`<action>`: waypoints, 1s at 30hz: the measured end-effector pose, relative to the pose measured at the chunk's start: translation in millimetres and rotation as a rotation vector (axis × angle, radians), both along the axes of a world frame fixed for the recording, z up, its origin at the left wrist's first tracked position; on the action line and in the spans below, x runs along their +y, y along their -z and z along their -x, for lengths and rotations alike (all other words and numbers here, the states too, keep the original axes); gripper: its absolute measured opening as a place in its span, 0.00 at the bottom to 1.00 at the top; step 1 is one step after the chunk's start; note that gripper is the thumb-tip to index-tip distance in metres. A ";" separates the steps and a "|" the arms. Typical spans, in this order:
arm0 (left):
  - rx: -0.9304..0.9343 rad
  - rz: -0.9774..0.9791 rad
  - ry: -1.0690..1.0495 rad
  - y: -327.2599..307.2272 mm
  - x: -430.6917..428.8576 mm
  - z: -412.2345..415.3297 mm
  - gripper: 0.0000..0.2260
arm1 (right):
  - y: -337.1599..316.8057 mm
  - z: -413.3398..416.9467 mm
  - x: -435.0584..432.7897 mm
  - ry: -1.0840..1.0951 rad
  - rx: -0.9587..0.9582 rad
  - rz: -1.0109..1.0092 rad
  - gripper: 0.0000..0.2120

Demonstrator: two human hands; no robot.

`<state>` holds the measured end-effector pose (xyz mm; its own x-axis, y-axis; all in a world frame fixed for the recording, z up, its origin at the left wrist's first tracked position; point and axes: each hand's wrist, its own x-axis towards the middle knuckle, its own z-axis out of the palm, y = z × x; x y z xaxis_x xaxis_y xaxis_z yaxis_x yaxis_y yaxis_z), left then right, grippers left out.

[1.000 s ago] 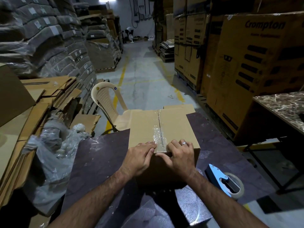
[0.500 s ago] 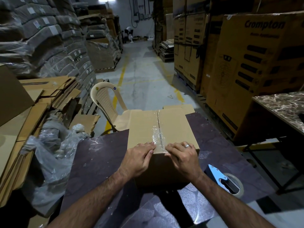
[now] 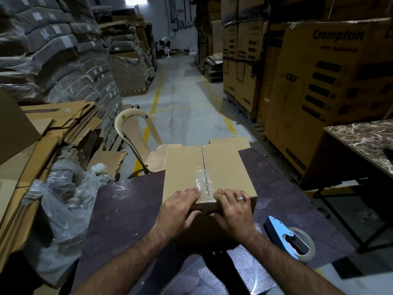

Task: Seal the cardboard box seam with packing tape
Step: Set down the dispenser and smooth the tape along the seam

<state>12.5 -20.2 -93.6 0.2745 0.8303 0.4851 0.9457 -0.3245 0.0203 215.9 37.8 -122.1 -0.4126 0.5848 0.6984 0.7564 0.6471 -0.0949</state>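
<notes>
A brown cardboard box (image 3: 225, 167) stands on the dark purple table (image 3: 127, 201), its two top flaps meeting at a centre seam. Wrinkled clear packing tape (image 3: 203, 184) covers the near half of the seam and folds over the front edge. My left hand (image 3: 180, 211) lies flat over the box's near top edge, left of the tape. My right hand (image 3: 234, 209), wearing a ring, presses the same edge on the right side. Both hands' thumbs rest on the front face. A blue tape dispenser (image 3: 285, 237) with a tape roll lies on the table to the right, untouched.
A beige plastic chair (image 3: 138, 135) stands beyond the table. Flattened cartons and a crumpled plastic bag (image 3: 63, 201) pile up at left. A marble-topped table (image 3: 365, 141) and tall printed cartons (image 3: 319, 92) stand at right. An aisle with yellow floor lines runs ahead.
Both hands have slid slightly toward me along the taped seam to the box's front edge; my right hand spread flatter. The dispenser has not moved.
</notes>
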 end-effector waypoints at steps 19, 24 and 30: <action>-0.144 0.051 0.055 -11.6 -3.3 0.2 0.17 | -2.3 14.4 -10.3 0.126 -0.103 0.049 0.36; -0.158 0.047 0.068 -14.1 -4.3 1.0 0.17 | -5.0 -3.8 -3.0 -0.025 -0.086 -0.057 0.33; -0.162 0.047 0.048 -12.2 -3.5 -0.3 0.17 | -7.7 -5.7 0.5 -0.041 -0.018 -0.008 0.21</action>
<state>12.8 -23.7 -81.4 0.2360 0.8409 0.4870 0.9120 -0.3647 0.1876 221.6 38.3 -114.4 -0.4486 0.5616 0.6952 0.7305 0.6786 -0.0767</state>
